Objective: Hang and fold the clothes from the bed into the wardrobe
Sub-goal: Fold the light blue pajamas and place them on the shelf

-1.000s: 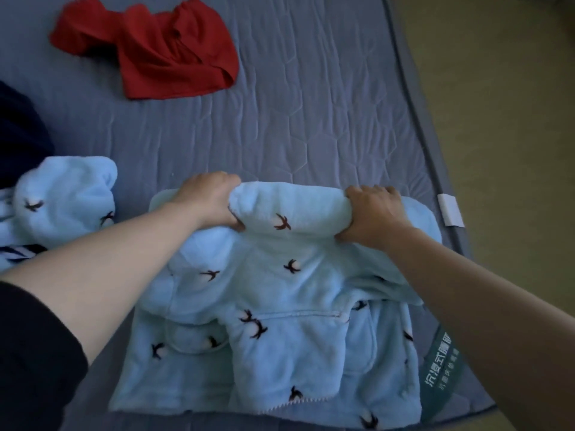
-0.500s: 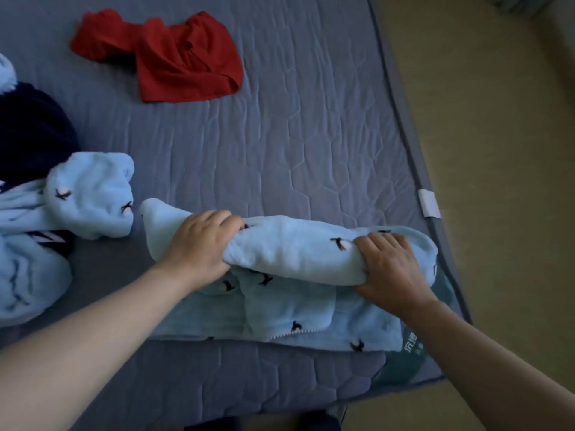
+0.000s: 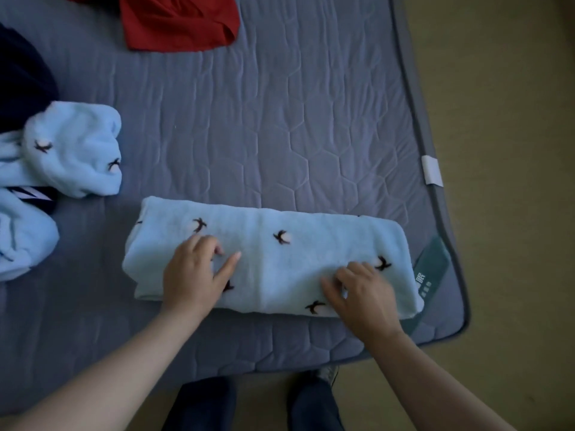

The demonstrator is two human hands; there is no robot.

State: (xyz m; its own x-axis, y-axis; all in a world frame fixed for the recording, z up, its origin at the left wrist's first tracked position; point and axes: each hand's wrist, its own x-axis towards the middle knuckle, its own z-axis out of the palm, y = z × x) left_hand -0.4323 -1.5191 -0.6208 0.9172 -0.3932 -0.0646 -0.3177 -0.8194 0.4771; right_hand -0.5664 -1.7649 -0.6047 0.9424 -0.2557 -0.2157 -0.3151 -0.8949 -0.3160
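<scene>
The folded garment (image 3: 280, 262) in the lower middle is light blue with small dark bird-like marks. The piece (image 3: 71, 150) at the left edge has the same colour and marks. The bed (image 3: 280, 119) is grey-blue, quilted in hexagons. The garment at the top (image 3: 177, 23) is red, and the floor (image 3: 513, 119) is tan.

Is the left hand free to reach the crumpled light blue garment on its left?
Probably yes: the left hand rests open on the folded garment, holding nothing, and only bare mattress separates it from the crumpled garment.
</scene>
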